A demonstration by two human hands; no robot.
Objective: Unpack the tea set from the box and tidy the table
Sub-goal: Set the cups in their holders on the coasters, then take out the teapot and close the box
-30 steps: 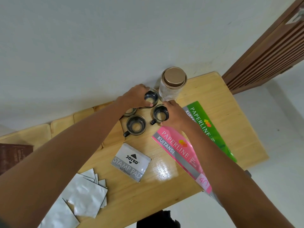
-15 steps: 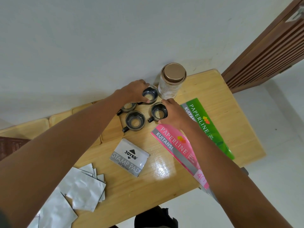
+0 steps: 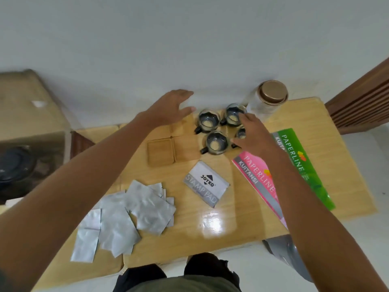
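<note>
Four glass cups [image 3: 216, 142] sat clustered at the tabletop [image 3: 336, 144] back edge beside the jar [image 3: 267, 102]. Left hand [image 3: 170, 108] hovered flat, fingers spread, holding nothing. Right hand [image 3: 254, 133] lay relaxed over the rightmost cup, not gripping. Best to nudge cups together gently, clear of the jar.

Bare forearms, no sleeves; olive shirt [image 3: 181, 284], dark trousers [image 3: 143, 275].

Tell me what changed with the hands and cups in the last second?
The left hand let go of its cup and drew away leftward, open. The right hand opened, hovering over its cup. All four cups, the jar and the stamp pad stayed put.
</note>
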